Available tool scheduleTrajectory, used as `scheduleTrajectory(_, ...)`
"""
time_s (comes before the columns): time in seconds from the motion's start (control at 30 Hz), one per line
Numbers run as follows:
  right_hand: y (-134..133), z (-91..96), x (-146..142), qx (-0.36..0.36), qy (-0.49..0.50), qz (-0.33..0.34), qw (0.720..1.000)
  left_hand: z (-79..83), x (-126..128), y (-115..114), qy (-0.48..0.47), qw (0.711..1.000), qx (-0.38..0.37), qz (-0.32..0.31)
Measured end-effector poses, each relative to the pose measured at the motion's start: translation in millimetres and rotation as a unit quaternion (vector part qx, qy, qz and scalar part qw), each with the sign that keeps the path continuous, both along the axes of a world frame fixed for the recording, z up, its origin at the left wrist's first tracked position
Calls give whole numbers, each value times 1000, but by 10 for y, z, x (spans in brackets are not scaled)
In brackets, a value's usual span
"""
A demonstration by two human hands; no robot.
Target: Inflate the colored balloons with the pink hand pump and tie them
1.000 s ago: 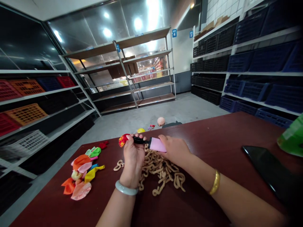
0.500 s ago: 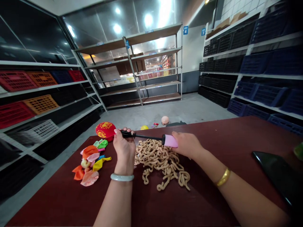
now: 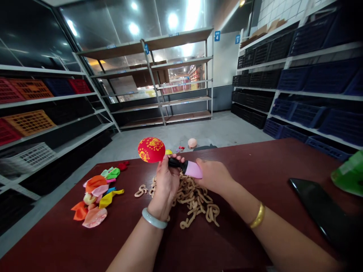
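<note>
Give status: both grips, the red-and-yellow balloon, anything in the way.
Left grip on the black end of the pump, right grip on its pink end. Red-and-yellow balloon inflated, beside left grip. Tan strands piled below, not visibly blocking.

Frame centre: your left hand has its fingers wrapped round the black end of a pump; your right hand grips its pink end. An inflated red balloon is at the black end. Below, twisted tan strands lie heaped on the counter. Limp balloons lie frame left.
</note>
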State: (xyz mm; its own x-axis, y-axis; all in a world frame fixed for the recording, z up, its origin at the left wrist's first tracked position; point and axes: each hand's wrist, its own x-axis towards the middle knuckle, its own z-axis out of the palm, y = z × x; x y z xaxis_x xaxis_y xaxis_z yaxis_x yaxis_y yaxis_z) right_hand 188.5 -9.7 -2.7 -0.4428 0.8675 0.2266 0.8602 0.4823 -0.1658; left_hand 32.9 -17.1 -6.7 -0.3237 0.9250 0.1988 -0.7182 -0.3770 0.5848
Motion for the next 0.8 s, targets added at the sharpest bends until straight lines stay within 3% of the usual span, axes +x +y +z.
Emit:
scheduleTrajectory(0.23,-32,5,-62,-6,12,8,1000,84,-194,-13,-33,999,14,30)
scheduleTrajectory(0.53,103,-54,58,-19,-8,27,999,229,-898,24,-78,980,25,183)
scheduleTrajectory(0.67,135,-50,101,-23,-25,24,999,202,-825,32,-73,976,40,203)
scheduleTrajectory(0.8,97,-44,76,-19,-21,25,999,157,-484,3,-71,983,34,165)
